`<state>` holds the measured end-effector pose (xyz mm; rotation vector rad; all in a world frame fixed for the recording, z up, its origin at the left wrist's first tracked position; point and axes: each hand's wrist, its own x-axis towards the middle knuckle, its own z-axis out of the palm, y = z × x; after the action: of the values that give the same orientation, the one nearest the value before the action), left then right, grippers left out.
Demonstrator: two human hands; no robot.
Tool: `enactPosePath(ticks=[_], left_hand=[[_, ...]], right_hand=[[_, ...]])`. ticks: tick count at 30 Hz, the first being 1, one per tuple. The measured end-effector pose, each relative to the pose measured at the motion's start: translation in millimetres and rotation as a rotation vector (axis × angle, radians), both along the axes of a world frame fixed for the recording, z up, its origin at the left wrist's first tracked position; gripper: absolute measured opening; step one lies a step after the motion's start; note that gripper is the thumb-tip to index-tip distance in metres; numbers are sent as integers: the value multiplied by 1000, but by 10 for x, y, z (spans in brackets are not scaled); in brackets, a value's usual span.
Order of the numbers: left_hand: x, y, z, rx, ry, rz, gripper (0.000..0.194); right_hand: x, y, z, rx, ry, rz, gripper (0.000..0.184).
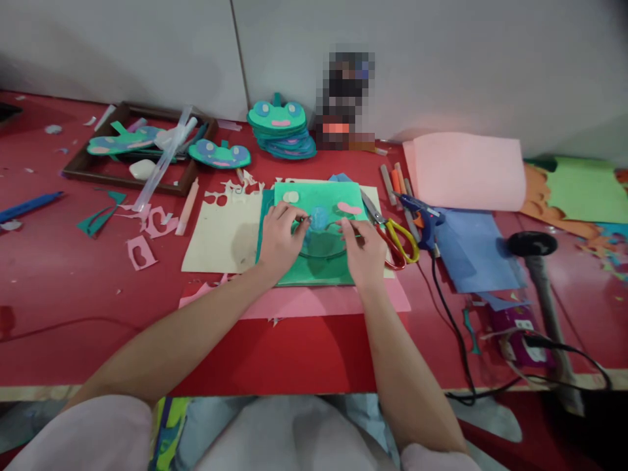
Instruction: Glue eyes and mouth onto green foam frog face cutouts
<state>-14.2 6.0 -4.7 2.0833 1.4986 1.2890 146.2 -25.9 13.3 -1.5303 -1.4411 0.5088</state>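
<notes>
Two hands (282, 239) (364, 250), scissors (377, 216) beside green sheet (318, 242)

The bare left hand (282, 235) and the bare right hand (366, 248) are raised at the middle of the scene, near each other with a gap between them. The left hand's fingers curl toward the right and pinch at the tips, its back turned up. The right hand's fingers lean far and left, their tips also drawn together. The bare left forearm (196, 324) slants from near left to far right; the bare right forearm (407, 353) rises more steeply from near right toward far left. At the near edge, 2 pale fabric sleeves (108, 428) cover the upper arms.
</notes>
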Motion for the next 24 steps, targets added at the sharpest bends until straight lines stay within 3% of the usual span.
enactPosePath(ticks=[5, 16, 24], left_hand=[[16, -14, 42, 15, -82, -30, 7], [27, -1, 40, -21, -118, -120, 6], [23, -22, 67, -7, -177, -38, 8]], right_hand=[[-34, -15, 12, -8, 44, 96, 27], [-34, -36, 45, 21, -34, 73, 22], [-88, -73, 91, 238, -227, -57, 16]])
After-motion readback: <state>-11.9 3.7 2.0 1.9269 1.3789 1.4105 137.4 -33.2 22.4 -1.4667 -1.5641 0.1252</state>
